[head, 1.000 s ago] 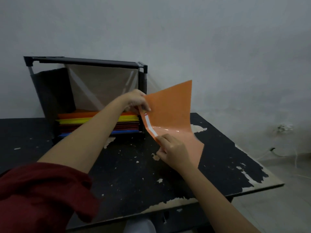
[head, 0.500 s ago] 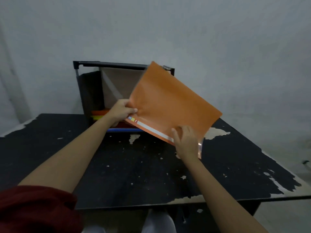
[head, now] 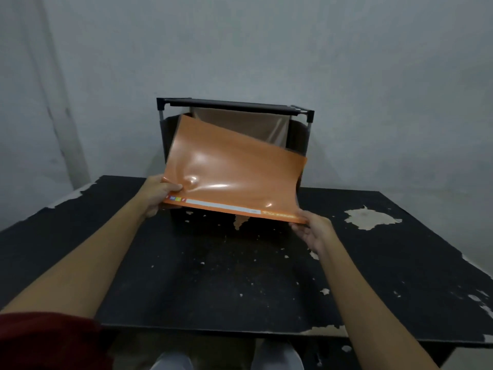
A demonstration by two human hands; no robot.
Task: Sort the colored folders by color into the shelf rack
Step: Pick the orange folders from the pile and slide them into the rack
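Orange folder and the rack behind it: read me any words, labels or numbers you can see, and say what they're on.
No text here can be read.
On the orange folder, coloured marks at the near edge's left end: too blurred.
The white label strip along that edge: no writing legible.
The faint print by the right hand: too small.
The shelf rack: no text visible.

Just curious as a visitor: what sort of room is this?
Likely a bare storeroom or workroom: plain grey wall, chipped black table, small shelf rack behind an orange folder.
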